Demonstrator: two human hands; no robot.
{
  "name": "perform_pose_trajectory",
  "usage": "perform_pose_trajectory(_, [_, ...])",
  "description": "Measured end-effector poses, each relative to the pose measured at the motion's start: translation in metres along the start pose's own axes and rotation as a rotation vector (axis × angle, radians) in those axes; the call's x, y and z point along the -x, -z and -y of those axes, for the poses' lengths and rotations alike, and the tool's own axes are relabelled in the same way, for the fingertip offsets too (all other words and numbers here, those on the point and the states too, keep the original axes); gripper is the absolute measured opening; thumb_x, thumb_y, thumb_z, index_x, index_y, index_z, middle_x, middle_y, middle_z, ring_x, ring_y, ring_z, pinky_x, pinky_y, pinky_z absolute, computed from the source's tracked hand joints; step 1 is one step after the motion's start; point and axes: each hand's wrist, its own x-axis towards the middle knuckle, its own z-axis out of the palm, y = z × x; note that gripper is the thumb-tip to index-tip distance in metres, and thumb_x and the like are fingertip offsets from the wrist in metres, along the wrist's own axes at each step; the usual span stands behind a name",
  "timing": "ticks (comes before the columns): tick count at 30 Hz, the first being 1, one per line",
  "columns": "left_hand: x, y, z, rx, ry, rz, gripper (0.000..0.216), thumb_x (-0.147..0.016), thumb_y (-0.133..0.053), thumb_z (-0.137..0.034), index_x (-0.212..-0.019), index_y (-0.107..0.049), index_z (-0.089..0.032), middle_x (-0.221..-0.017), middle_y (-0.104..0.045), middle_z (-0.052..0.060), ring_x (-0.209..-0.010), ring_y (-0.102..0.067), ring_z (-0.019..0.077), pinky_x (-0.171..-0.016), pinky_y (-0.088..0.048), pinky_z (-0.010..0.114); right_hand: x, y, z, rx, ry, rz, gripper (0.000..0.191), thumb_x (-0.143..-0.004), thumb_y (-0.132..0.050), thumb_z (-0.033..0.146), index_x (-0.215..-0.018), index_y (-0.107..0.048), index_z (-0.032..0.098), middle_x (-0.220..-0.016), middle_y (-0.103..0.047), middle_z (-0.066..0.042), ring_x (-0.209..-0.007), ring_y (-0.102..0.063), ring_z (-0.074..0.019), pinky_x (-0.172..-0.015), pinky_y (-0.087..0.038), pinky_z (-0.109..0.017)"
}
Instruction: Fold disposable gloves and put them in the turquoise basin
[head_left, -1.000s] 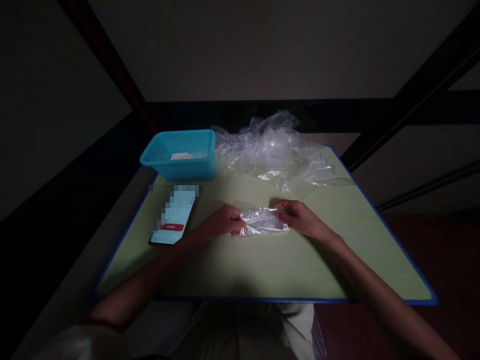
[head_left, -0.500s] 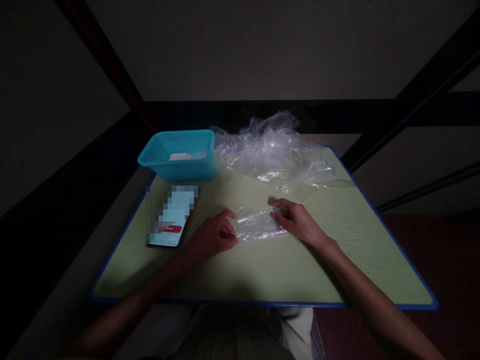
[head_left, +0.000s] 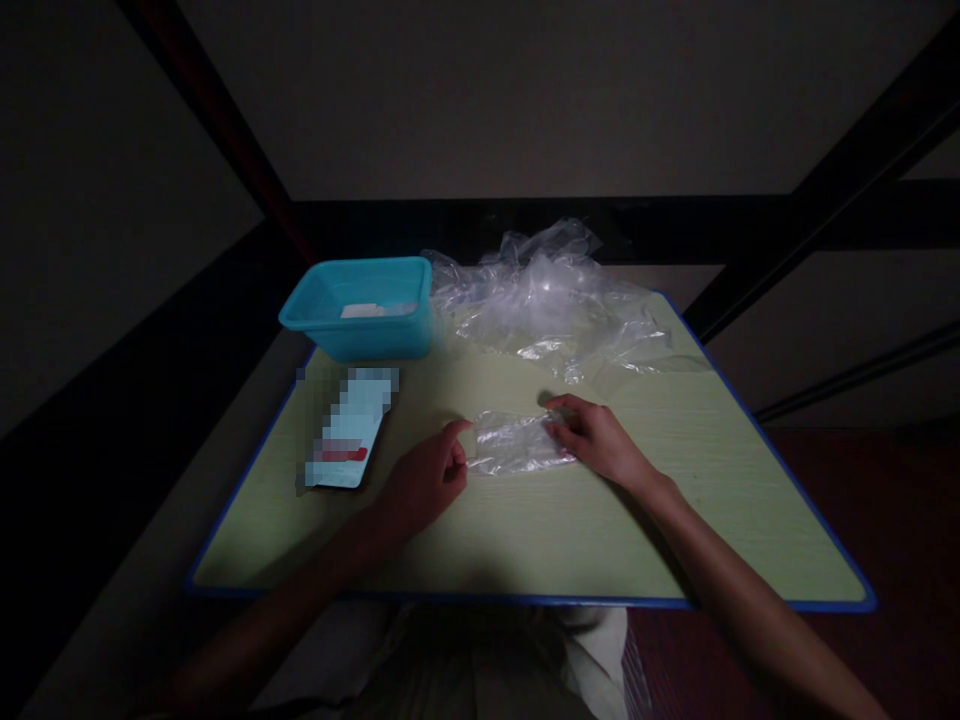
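Observation:
A small clear plastic bag [head_left: 514,442] lies flat and slightly wrinkled on the table between my hands. My left hand [head_left: 429,478] is beside its left end, index finger stretched out to the bag's edge and the other fingers loosely curled. Nothing shows in its grasp. My right hand [head_left: 596,440] rests over the right end of the bag, with a gap between thumb and index finger. Its fingertips touch the plastic, and the hand partly covers that end.
A turquoise plastic basket [head_left: 367,340] with white pieces inside stands at the back left. Before it lies a phone [head_left: 349,430] with its screen lit, partly blurred out. Crumpled clear plastic bags [head_left: 547,290] are heaped at the back of the blue-edged table [head_left: 750,520].
My left hand has drawn back slightly to the left from the bag's edge, its lower fingers curling in more. My right hand stays on the bag. The view has shifted a little.

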Motion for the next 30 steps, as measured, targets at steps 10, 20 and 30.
perform_pose_trajectory(10, [-0.007, 0.005, -0.002, 0.050, 0.099, 0.102, 0.051, -0.068, -0.048, -0.004, -0.118, -0.045, -0.014, -0.067, -0.056, -0.004, -0.060, -0.054, 0.0124, -0.061, -0.042, 0.023, 0.002, -0.003, 0.002, 0.058, -0.037, -0.042, 0.036, -0.078, -0.047, 0.030, -0.109, -0.055, 0.013, -0.051, -0.053, 0.003, -0.045, -0.050, -0.0150, -0.047, -0.034, -0.026])
perform_pose_trajectory(20, [-0.011, 0.005, -0.012, -0.073, 0.180, 0.170, 0.060, -0.066, -0.049, 0.000, -0.124, -0.043, -0.012, -0.065, -0.051, -0.006, -0.060, -0.052, 0.0127, -0.060, -0.039, 0.023, 0.009, -0.007, 0.008, 0.076, 0.010, -0.181, 0.037, -0.074, -0.047, 0.027, -0.109, -0.052, 0.014, -0.053, -0.051, 0.004, -0.046, -0.045, -0.0138, -0.047, -0.033, -0.025])
perform_pose_trajectory(30, [-0.026, 0.006, -0.017, 0.022, -0.018, 0.043, 0.039, -0.073, -0.051, -0.005, -0.111, -0.053, -0.014, -0.064, -0.054, -0.004, -0.059, -0.052, 0.0122, -0.058, -0.042, 0.023, 0.008, -0.005, 0.003, -0.099, -0.055, -0.276, 0.034, -0.066, -0.049, 0.026, -0.098, -0.045, 0.019, -0.057, -0.055, 0.003, -0.049, -0.050, -0.0143, -0.049, -0.038, -0.026])
